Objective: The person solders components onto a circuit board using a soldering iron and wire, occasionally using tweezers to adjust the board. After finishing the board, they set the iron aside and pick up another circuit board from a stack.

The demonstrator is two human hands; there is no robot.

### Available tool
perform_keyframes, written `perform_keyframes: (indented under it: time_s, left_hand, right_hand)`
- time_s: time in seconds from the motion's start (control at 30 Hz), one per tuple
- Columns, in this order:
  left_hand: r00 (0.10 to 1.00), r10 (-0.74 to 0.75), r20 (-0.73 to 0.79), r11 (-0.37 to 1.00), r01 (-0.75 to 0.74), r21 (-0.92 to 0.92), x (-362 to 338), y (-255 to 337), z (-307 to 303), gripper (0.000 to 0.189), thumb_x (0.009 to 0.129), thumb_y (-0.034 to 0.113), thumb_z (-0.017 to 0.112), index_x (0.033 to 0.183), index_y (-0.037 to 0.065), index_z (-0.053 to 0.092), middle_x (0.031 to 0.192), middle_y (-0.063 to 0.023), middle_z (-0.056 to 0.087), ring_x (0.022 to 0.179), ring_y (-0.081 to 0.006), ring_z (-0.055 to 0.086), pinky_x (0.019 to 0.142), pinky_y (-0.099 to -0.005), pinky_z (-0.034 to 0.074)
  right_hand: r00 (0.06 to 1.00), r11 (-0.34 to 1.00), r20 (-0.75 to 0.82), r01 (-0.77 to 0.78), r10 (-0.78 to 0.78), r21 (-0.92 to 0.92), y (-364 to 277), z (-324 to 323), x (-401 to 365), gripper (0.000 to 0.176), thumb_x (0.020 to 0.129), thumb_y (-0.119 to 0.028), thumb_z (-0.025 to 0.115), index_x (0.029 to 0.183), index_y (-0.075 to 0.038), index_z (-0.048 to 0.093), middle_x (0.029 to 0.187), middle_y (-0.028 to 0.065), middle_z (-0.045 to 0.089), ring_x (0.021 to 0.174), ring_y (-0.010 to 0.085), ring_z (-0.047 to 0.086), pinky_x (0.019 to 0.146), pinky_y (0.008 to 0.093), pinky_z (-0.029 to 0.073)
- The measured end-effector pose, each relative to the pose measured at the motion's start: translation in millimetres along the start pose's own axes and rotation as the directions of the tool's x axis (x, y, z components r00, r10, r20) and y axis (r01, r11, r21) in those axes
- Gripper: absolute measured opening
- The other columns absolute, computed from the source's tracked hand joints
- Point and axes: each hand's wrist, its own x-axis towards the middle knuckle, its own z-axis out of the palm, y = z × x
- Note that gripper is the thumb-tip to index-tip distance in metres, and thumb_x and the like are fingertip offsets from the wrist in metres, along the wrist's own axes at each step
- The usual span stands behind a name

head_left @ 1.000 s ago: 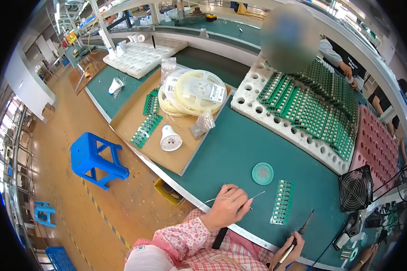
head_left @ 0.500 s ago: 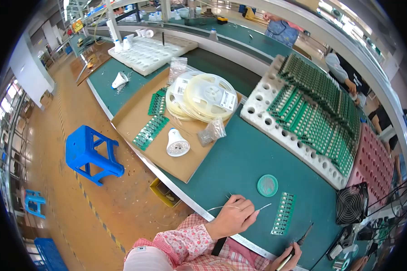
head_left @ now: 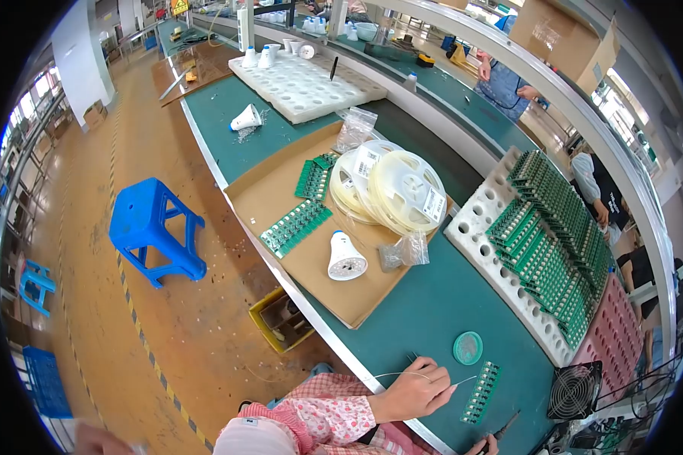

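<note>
My left hand [head_left: 416, 392], in a pink patterned sleeve, is closed on a thin solder wire [head_left: 466, 381]. The wire's tip points at a narrow green circuit board [head_left: 481, 392] with a row of small parts, lying on the green mat. My right hand [head_left: 484, 447] is partly cut off by the bottom edge. It grips a soldering iron [head_left: 506, 427] whose dark tip is near the lower end of the board, apart from it. A round green dish [head_left: 467, 348] of small pieces stands just above the board.
A cardboard tray [head_left: 372, 307] holds reels [head_left: 406, 189], boards, bags and a bulb housing [head_left: 347, 256]. Green boards [head_left: 542, 262] crowd a white foam block [head_left: 470, 227]. A black fan [head_left: 575, 390] stands right. A blue stool [head_left: 155, 227] is left. A blurred hand [head_left: 102, 440] shows at lower left.
The whole view has shifted, so the bench things appear further right. Both hands keep hold of the wire and the iron. A blurred hand has come in at lower left.
</note>
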Motion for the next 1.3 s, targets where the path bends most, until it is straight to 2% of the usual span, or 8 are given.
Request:
perform_keyframes:
  time_s: [0.13, 0.33, 0.53, 0.63, 0.8, 1.07, 1.3]
  left_hand:
    - [1.000, 0.010, -0.013, 1.000, -0.010, -0.021, 2, 2, -2, 0.012, 0.087, 0.008, 0.067, 0.081, 0.003, 0.058, 0.074, -0.0076, 0.053, 0.070, -0.0255, 0.056, 0.083, -0.0382, 0.048]
    - [1.000, -0.008, 0.025, 1.000, 0.008, 0.002, 2, 1, 0, 0.014, 0.088, 0.008, 0.066, 0.079, 0.003, 0.057, 0.075, -0.0075, 0.053, 0.070, -0.0259, 0.055, 0.084, -0.0386, 0.047]
    - [1.000, 0.004, 0.028, 0.998, -0.006, 0.056, 3, 2, 2, 0.015, 0.088, 0.008, 0.066, 0.078, 0.003, 0.057, 0.074, -0.0074, 0.054, 0.069, -0.0251, 0.057, 0.083, -0.0387, 0.047]
    - [1.000, 0.009, 0.025, 0.997, -0.011, 0.082, 4, 3, 3, 0.014, 0.087, 0.008, 0.067, 0.077, 0.004, 0.057, 0.074, -0.0077, 0.055, 0.068, -0.0243, 0.058, 0.083, -0.0383, 0.047]
    - [0.999, 0.020, 0.039, 0.992, -0.025, 0.125, 3, 1, 6, 0.015, 0.087, 0.007, 0.067, 0.076, 0.004, 0.057, 0.073, -0.0076, 0.055, 0.067, -0.0240, 0.058, 0.082, -0.0386, 0.047]
    - [0.998, 0.007, 0.055, 0.993, -0.013, 0.120, 5, 1, 6, 0.016, 0.087, 0.007, 0.067, 0.075, 0.003, 0.057, 0.073, -0.0074, 0.056, 0.067, -0.0241, 0.057, 0.082, -0.0383, 0.047]
    - [0.998, -0.009, 0.069, 0.995, 0.002, 0.096, 3, 1, 5, 0.013, 0.086, 0.005, 0.067, 0.076, 0.003, 0.058, 0.074, -0.0068, 0.058, 0.067, -0.0235, 0.058, 0.083, -0.0383, 0.047]
  right_hand:
    - [0.999, 0.993, -0.034, 0.009, -0.013, -0.121, 17, 1, -9, 0.019, 0.097, -0.007, 0.061, 0.112, 0.004, 0.064, 0.102, 0.0221, 0.065, 0.092, 0.0366, 0.064, 0.084, 0.0416, 0.052]
    - [0.997, 0.996, 0.014, -0.075, 0.075, -0.057, 11, -1, -4, 0.019, 0.098, -0.006, 0.059, 0.113, 0.005, 0.064, 0.103, 0.0229, 0.064, 0.093, 0.0374, 0.064, 0.083, 0.0423, 0.051]
    - [0.997, 0.998, -0.046, -0.058, 0.057, -0.018, 6, -3, 0, 0.016, 0.097, -0.003, 0.058, 0.110, 0.005, 0.064, 0.097, 0.0226, 0.065, 0.087, 0.0381, 0.064, 0.079, 0.0426, 0.051]
    - [0.999, 0.998, -0.038, 0.003, 0.000, 0.070, 22, -1, -3, 0.017, 0.097, -0.003, 0.058, 0.109, 0.007, 0.064, 0.097, 0.0223, 0.065, 0.086, 0.0369, 0.064, 0.078, 0.0417, 0.052]
    - [0.998, 0.998, -0.037, -0.043, 0.044, 0.038, 23, -2, -4, 0.016, 0.096, -0.002, 0.060, 0.108, 0.007, 0.064, 0.097, 0.0225, 0.065, 0.084, 0.0360, 0.064, 0.075, 0.0415, 0.052]
    - [0.996, 0.995, -0.043, -0.074, 0.077, 0.063, 9, -5, 3, 0.015, 0.097, -0.002, 0.058, 0.106, 0.007, 0.065, 0.095, 0.0233, 0.065, 0.085, 0.0383, 0.063, 0.079, 0.0449, 0.051]
    - [0.993, 0.994, -0.046, -0.106, 0.108, 0.034, 7, -4, 1, 0.015, 0.097, -0.002, 0.059, 0.107, 0.008, 0.064, 0.096, 0.0240, 0.065, 0.085, 0.0378, 0.063, 0.079, 0.0439, 0.051]
